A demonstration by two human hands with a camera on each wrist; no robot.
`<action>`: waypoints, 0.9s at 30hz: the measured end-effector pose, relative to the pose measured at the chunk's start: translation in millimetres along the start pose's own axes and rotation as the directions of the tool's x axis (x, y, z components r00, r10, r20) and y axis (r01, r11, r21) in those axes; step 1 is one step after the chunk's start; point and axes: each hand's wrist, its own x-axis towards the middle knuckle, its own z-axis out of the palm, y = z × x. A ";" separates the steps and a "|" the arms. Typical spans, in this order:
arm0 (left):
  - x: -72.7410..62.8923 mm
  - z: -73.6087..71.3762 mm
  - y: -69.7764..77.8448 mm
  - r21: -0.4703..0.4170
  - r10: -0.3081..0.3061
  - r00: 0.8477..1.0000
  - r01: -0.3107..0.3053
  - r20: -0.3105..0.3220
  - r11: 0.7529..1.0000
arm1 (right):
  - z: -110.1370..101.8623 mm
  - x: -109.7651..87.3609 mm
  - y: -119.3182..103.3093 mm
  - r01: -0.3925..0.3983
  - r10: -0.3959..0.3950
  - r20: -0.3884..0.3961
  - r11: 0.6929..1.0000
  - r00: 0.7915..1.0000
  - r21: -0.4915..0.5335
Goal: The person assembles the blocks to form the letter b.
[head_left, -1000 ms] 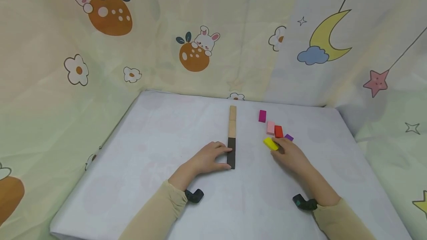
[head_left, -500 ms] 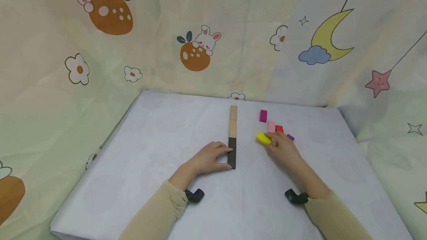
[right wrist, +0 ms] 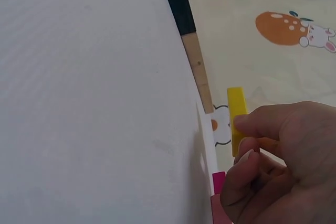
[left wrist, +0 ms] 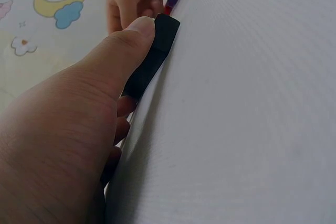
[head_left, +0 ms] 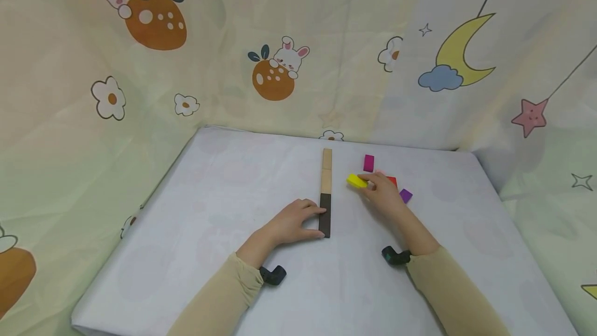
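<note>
In the head view my left hand rests at the near end of a straight row, its thumb and fingers holding the black block. The left wrist view has the thumb against one end of that black block; the far fingers are partly hidden. Two plain wooden blocks continue the row away from me. Between thumb and fingers, my right hand pinches a yellow block, right of the wooden part. In the right wrist view the yellow block is held clear of the white surface.
On the right lie a magenta block, a red block and a purple block. A pink block is mostly hidden behind the right hand. The white tabletop ends at a printed cloth behind.
The right hand has carried the yellow block left and away from me, from beside the coloured blocks toward the row. The left hand has stayed on the black block.
</note>
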 end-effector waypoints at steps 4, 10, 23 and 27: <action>0.1 0.1 0.5 0.003 0.002 1.000 -0.002 -0.004 1.000 | 2.8 8.9 -2.8 -0.031 0.031 0.008 0.999 0.999 0.024; 0.8 -0.5 0.7 0.004 -0.004 1.000 0.004 0.001 1.000 | 8.8 20.9 -7.0 -0.034 0.033 0.014 0.999 0.999 0.027; -0.6 -0.9 0.7 0.002 0.000 1.000 0.000 -0.002 1.000 | 19.3 36.0 -13.9 -0.027 0.025 0.049 0.999 0.998 0.033; -0.8 -1.6 1.3 0.002 0.001 1.000 -0.001 -0.004 1.000 | 22.6 39.7 -15.3 -0.023 0.022 0.056 1.000 0.998 0.019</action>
